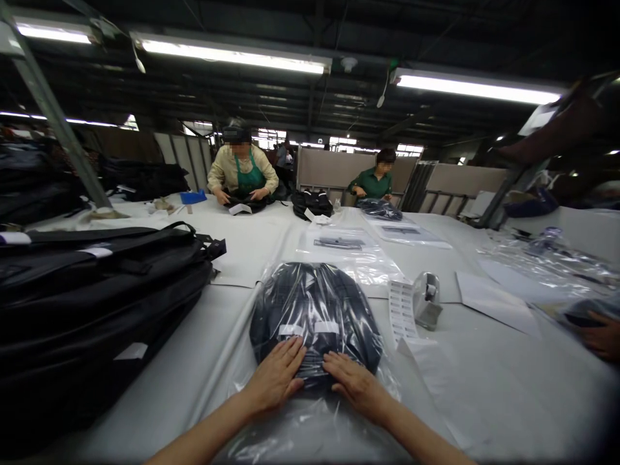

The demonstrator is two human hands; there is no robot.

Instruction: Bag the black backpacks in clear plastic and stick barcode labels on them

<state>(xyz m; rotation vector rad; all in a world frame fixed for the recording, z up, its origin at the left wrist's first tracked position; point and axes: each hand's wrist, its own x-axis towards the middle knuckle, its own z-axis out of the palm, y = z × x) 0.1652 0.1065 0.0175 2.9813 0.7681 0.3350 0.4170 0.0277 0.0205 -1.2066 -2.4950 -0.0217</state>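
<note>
A black backpack [314, 297] lies on the white table inside a clear plastic bag [310, 426], whose loose end spreads toward me. Two white strips show on the backpack through the plastic. My left hand [277, 373] rests flat on the near left part of the bagged backpack, fingers stretched out. On the near right part lies my right hand [356, 382], its fingers also extended. Both palms press on the plastic and grip nothing. The underside of the backpack is hidden.
Black backpacks [97, 310] are stacked at left. A tape dispenser [427, 300] and a label sheet [402, 310] lie to the right, with clear plastic bags [339, 248] beyond. Two people work across the table; another person's hand [600, 332] shows at far right.
</note>
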